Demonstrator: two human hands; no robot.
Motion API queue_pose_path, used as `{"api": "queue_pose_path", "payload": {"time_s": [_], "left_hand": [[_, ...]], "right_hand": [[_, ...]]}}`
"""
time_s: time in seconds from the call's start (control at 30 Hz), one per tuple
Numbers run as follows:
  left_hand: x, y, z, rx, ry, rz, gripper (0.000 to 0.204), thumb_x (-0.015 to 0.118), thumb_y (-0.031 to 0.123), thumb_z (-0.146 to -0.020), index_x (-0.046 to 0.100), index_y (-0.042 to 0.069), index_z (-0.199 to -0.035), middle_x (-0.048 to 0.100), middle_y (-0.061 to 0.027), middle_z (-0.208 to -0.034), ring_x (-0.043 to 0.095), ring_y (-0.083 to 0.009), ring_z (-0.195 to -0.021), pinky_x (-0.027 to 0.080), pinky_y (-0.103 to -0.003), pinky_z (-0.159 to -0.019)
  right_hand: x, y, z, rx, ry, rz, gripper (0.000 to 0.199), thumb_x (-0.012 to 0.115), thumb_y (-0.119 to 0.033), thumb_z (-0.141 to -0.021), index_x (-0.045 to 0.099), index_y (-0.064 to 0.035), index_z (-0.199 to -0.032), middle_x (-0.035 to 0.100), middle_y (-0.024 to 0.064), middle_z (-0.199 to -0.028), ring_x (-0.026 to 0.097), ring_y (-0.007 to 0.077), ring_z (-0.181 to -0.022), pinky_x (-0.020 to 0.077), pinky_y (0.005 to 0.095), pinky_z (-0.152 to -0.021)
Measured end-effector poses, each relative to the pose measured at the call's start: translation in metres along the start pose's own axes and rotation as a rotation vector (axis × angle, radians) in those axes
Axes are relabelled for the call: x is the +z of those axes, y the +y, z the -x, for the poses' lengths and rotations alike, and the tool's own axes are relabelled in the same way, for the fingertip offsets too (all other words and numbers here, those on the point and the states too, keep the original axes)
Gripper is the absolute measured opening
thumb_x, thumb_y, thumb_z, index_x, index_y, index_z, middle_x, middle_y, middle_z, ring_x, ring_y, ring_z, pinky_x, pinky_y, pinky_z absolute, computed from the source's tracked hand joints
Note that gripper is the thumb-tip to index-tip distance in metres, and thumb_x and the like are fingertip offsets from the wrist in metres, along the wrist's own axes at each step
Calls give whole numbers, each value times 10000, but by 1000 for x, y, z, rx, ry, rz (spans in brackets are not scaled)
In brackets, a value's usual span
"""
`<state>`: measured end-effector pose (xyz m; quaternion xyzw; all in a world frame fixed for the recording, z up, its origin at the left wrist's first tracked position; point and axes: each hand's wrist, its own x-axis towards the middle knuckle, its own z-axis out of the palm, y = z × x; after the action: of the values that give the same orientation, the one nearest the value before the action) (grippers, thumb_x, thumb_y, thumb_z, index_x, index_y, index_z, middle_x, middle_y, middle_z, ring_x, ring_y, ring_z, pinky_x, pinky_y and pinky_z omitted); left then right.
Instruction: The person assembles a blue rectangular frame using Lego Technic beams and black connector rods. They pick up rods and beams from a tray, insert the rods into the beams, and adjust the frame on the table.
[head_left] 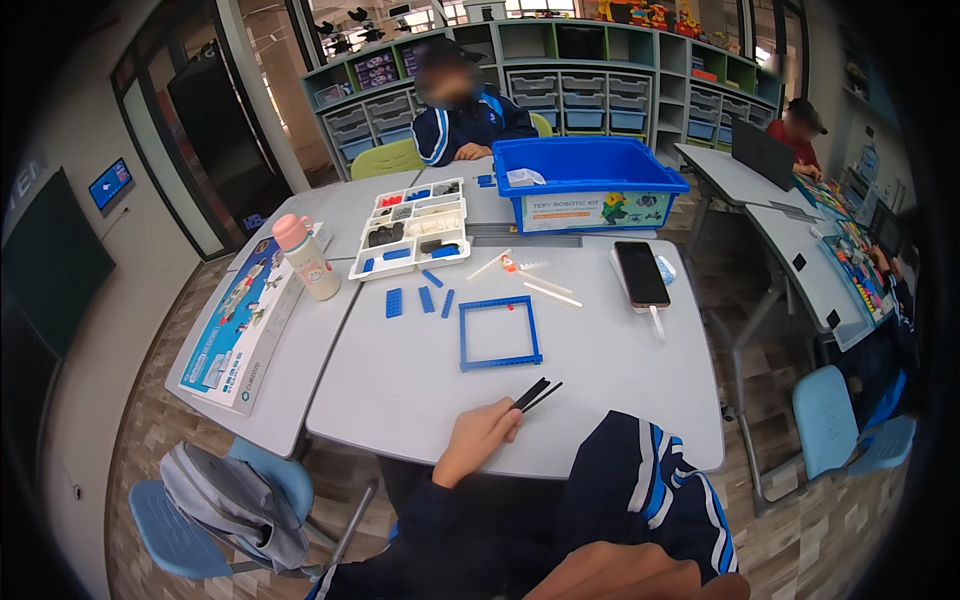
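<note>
My left hand [480, 435] is closed around a black two-pronged piece [533, 396], low over the near edge of the table. Its prongs point away to the right. Just beyond lies a rectangular blue frame of building beams [500, 364], with a small red piece [510, 307] at its far side. My right arm is bent, its striped sleeve [650, 470] at the table edge. Part of my right hand [630, 575] shows close up at the bottom; its fingers cannot be made out. Loose blue bricks [394, 303] and white beams [552, 294] lie past the frame.
A white sorting tray [463, 215] of parts and a blue bin [590, 150] stand farther back. A phone [642, 273] with a cable lies right; a pink-capped bottle [305, 258] and a flat box [240, 330] are left. Another person [470, 110] sits opposite.
</note>
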<state>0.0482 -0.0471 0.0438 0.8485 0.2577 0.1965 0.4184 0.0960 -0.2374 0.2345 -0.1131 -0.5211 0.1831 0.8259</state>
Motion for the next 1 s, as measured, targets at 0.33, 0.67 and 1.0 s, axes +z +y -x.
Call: {"api": "queue_pose_path", "payload": {"time_s": [0.33, 0.67, 1.0], "left_hand": [[-1, -9, 0, 55, -19, 5, 294, 478, 272, -1072, 603, 64, -906, 643, -27, -700, 634, -205, -677, 473, -326, -674], [0, -6, 1, 38, -1, 26, 289, 489, 261, -1069, 599, 55, -900, 642, -39, -701, 631, -211, -673, 475, -325, -673], [1, -7, 3, 21, 18, 28, 292, 494, 257, -1070, 592, 47, -891, 634, -48, -700, 625, -213, -678, 472, -329, -676]], "right_hand": [[16, -10, 8, -21, 36, -55, 363, 474, -261, -1077, 465, 14, -1313, 640, 320, -1212, 709, 334, -1018, 558, 393, -820], [21, -13, 10, -44, 46, -37, 329, 491, -245, -1068, 477, 7, -1280, 645, 331, -1190, 715, 336, -995, 567, 390, -797], [16, -12, 9, -26, 53, -30, 296, 508, -229, -1059, 488, 0, -1246, 650, 343, -1167, 722, 337, -972, 577, 387, -774]]}}
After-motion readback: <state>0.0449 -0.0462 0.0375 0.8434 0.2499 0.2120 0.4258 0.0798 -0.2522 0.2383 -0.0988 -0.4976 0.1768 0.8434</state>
